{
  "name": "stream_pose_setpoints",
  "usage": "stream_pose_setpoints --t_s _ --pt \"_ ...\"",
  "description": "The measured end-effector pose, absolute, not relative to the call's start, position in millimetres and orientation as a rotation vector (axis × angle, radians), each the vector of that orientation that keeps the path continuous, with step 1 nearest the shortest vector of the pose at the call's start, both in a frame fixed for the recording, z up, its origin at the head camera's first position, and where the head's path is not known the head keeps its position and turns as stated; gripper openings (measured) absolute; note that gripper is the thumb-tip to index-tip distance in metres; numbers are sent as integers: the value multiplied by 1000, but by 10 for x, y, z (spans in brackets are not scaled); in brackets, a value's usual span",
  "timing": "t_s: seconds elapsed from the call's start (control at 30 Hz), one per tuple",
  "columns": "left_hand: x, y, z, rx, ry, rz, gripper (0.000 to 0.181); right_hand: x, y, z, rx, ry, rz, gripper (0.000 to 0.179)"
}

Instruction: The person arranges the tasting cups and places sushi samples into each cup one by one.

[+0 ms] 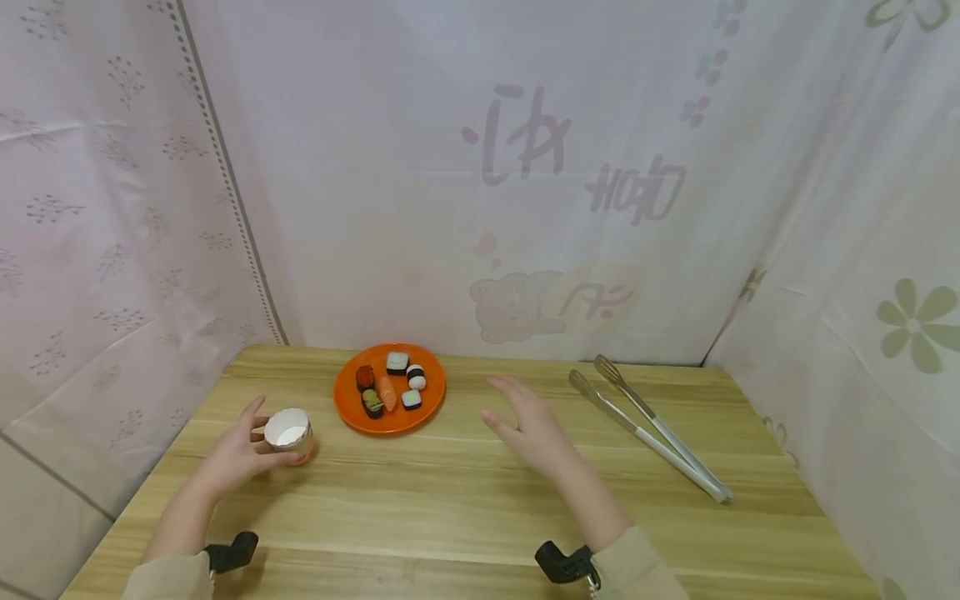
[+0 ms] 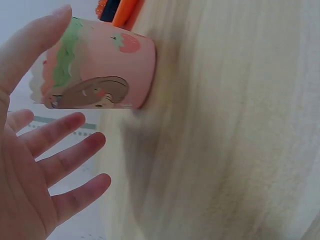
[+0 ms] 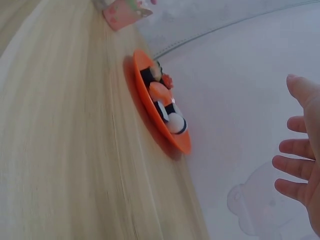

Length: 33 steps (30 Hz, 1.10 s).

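Observation:
A pink paper baking cup (image 1: 302, 447) with a scalloped white rim stands upright at the left of the table. My left hand (image 1: 234, 454) spreads around it, thumb on the near side and fingers on the far side. In the left wrist view the thumb overlaps the rim of the cup (image 2: 110, 60), while the other fingers lie spread below it. My right hand (image 1: 536, 429) hovers over the middle of the table, holding nothing, fingers relaxed. Between the hands and farther back sits an orange plate (image 1: 390, 423) bearing several small sushi pieces (image 1: 387, 393).
Metal tongs (image 1: 637, 431), their arms spread, lie at the right of the wooden table (image 1: 420, 500). Patterned pale curtains (image 1: 375, 208) hang behind the table and along both sides.

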State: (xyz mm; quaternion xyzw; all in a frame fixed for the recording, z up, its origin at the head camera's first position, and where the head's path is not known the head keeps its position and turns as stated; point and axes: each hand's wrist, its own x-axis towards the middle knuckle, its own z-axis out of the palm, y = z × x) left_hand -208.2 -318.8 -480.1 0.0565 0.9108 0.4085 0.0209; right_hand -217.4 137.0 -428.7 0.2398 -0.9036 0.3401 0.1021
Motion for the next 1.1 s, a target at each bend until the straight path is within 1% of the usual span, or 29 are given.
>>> stream_pose_setpoints --t_s 0.1,0.3,0.53,0.83,1.1 --pt "-2074 -3221 -4858 190 2808 1301 122 -2153 1284 -4269 717 -2678 1047 67" --pt "-2076 -3275 -4935 201 2806 1307 122 -2145 1162 -4289 730 -2672 1063 60" --pt "-2086 -3274 -4967 199 2841 1239 122 -2139 1018 -4304 749 -2689 1057 66" --pt "-2105 -3241 -5064 216 2790 1363 112 -2110 800 -4330 803 -2676 1132 59" --pt "-2126 -3211 -5106 204 2708 1484 110 -2056 661 -4401 773 -2740 1162 63"
